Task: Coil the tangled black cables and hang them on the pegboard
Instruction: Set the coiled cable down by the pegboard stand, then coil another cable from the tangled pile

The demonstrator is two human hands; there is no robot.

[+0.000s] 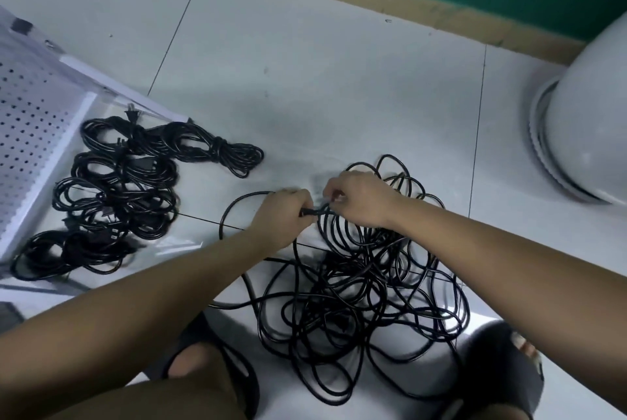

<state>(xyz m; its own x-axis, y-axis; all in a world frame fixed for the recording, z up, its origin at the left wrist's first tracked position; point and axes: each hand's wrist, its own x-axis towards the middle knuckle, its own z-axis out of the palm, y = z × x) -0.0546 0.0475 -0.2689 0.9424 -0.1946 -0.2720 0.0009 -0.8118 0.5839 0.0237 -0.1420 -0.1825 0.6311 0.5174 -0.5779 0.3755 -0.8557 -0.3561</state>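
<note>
Hands meet low over the floor (305,80): left hand (281,216) has its grip curled round a black plug end (307,212) pointing to 3 o'clock, right hand (359,199) pinches its cable (323,212) just beside, and the tangled cable pile (366,284) spreads toward 5 o'clock.

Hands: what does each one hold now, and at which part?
The left hand grips a cable by its plug. The right hand pinches cable just beside the plug; whether it is the same one cannot be told.
</note>
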